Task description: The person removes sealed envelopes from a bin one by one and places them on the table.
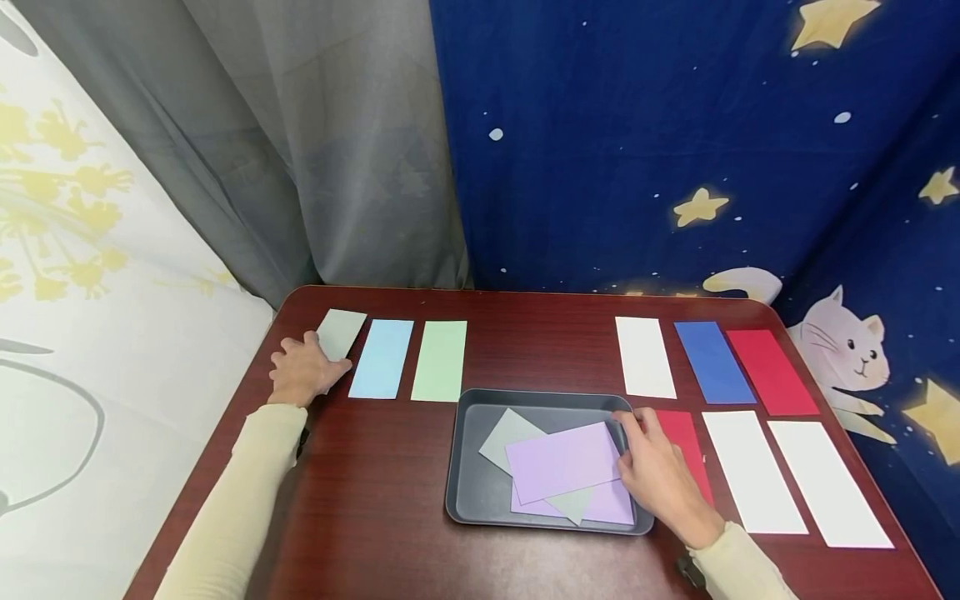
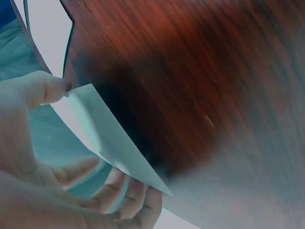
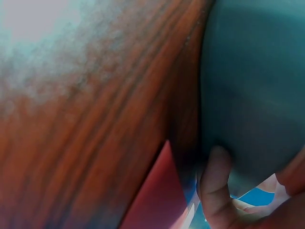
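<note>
My left hand point(image 1: 303, 368) holds a grey-green card point(image 1: 341, 331) at the table's back left. In the left wrist view the thumb is at one end of this card point(image 2: 112, 133) and the fingers are along its edge, with the card bent and tilted off the wood. My right hand point(image 1: 663, 475) grips the right rim of a dark grey tray point(image 1: 467, 475), its fingertips at the edge. Inside the tray lie overlapping purple cards point(image 1: 562, 458) and grey-green cards point(image 1: 506, 433). In the right wrist view the thumb and fingers are against the tray's side point(image 3: 252, 95).
Beside the left hand lie a light blue card point(image 1: 381, 358) and a light green card point(image 1: 438, 360). On the right are white cards point(image 1: 647, 357), a blue card point(image 1: 714, 362) and red cards point(image 1: 772, 371), one partly behind the right hand. Curtains hang behind the table point(image 1: 367, 483).
</note>
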A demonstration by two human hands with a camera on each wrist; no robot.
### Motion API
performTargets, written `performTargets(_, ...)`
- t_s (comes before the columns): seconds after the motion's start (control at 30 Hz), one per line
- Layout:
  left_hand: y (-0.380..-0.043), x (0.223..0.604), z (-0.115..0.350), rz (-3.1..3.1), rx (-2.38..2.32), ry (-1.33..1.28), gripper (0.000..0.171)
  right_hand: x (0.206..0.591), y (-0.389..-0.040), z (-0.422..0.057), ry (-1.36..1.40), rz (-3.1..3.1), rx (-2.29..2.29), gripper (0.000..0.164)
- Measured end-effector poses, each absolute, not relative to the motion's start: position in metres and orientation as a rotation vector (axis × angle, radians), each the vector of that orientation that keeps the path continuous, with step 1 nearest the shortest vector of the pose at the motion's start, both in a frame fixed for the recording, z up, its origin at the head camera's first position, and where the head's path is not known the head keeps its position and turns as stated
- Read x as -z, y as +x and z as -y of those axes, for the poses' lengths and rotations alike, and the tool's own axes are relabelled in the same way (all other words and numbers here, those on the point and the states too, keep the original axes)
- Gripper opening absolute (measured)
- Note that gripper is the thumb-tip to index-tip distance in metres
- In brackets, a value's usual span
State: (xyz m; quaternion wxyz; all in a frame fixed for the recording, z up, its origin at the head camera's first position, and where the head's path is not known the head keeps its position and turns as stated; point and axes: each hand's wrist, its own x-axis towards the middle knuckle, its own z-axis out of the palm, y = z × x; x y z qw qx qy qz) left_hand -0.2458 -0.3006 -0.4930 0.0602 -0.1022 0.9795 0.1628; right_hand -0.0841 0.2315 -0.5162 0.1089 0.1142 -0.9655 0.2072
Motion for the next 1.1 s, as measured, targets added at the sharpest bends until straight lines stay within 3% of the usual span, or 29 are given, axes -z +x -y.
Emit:
performTargets(0.37, -0.2482, 0.4935, 0.3086, -2.891, -0.455, -0.458, 0.099, 0.5159, -0.0837, -0.2312, 0.34, 2.836, -0.605, 0.053)
performTargets(1.1, -0.2436, 0.4917, 0.305, -2.911, -0.434, -0.439, 0.098, 0.5175, -0.0835, -0.2312, 0.314, 2.852, -0.616, 0.054)
